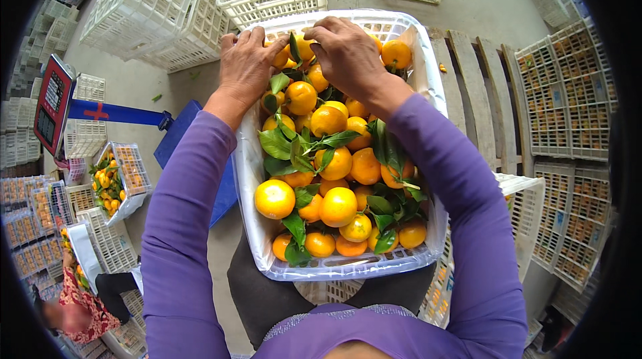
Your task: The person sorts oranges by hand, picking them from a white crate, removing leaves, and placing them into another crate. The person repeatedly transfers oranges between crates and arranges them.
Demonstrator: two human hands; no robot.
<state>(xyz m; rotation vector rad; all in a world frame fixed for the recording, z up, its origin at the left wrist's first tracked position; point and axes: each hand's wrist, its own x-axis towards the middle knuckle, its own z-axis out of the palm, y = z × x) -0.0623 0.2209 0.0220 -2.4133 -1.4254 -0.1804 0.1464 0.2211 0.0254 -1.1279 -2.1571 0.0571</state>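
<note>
A white plastic crate rests before me over my thighs, its rim wrapped in clear film. Inside lie several layers of orange mandarins with green leaves on their stems. At the far left corner, my left hand reaches over the rim, its fingertips among the far fruit. Beside it, my right hand bends over the same far row, thumb and fingers curled near a leafy mandarin. Whether either hand grips a fruit is hidden by the fingers. A brown paper liner shows along the right inner wall.
A blue platform scale with a red display stands left. White crates are stacked at far left, and another crate sits ahead. A wooden pallet and filled crates lie right. Another person works at lower left.
</note>
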